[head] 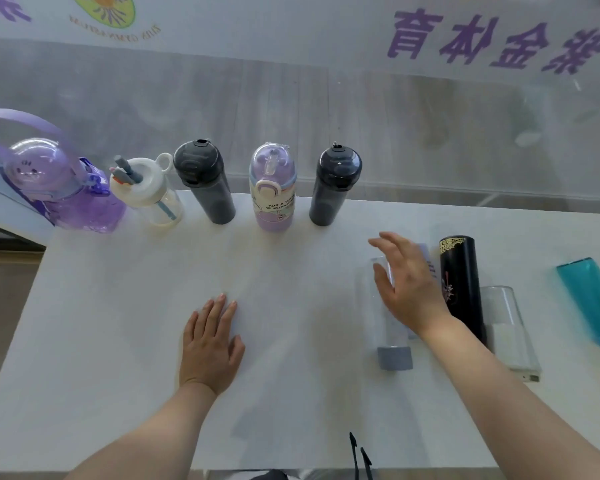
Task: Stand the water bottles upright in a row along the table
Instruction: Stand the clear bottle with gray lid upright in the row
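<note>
Several bottles stand upright along the table's far edge: a big purple jug (59,188), a white-lidded clear bottle (149,192), a dark grey bottle (205,183), a lilac cartoon bottle (273,188) and another dark grey bottle (333,187). At the right, others lie flat: a clear bottle with a grey cap (390,337), a black bottle (461,285), a clear bottle with a white cap (510,327) and a teal bottle (593,299). My right hand (406,285) hovers open over the grey-capped clear bottle. My left hand (210,344) rests flat on the table.
The white table (118,341) ends at the left in an angled edge beside the purple jug. A pale floor with purple lettering (492,39) lies beyond the far edge. Thin black cords (359,455) hang at the near edge.
</note>
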A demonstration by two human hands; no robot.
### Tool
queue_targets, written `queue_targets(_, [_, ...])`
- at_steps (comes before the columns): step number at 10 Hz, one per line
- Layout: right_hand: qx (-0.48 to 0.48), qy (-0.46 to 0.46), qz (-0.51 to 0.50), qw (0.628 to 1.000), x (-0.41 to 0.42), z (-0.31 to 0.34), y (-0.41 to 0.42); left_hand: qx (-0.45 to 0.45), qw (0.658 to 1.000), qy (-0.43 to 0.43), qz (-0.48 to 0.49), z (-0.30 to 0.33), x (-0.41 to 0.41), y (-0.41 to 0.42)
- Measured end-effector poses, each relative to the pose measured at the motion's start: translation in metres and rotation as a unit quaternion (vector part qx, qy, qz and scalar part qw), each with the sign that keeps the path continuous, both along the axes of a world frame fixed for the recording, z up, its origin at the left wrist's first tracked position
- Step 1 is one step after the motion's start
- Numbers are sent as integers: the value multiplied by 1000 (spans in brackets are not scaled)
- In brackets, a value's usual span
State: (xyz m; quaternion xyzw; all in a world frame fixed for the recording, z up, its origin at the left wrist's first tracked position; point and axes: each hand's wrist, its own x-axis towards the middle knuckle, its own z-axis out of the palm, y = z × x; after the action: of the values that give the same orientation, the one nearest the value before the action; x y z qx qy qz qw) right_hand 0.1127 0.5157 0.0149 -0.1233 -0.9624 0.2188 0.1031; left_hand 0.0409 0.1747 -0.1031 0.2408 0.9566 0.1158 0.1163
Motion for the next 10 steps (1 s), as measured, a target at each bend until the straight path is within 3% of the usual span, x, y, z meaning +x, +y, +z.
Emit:
queue_targets(2, [62, -193, 83, 976, 52, -21, 3, 4, 1000, 8, 2, 4, 2, 2])
queue_targets(3, [99, -291, 132, 943, 67, -26, 11, 7, 1000, 11, 3, 6, 3, 3])
queue_targets(4, [130, -314, 160, 927, 69, -33, 12, 8, 1000, 13, 3, 7, 3, 4])
queue_targets(7, [151, -303, 164, 926, 60, -35, 4, 15, 1000, 5, 7, 7, 3, 4])
queue_targets(10, [-35, -152, -2, 988, 50, -14, -21, 14, 1000, 0, 7, 6, 3, 2])
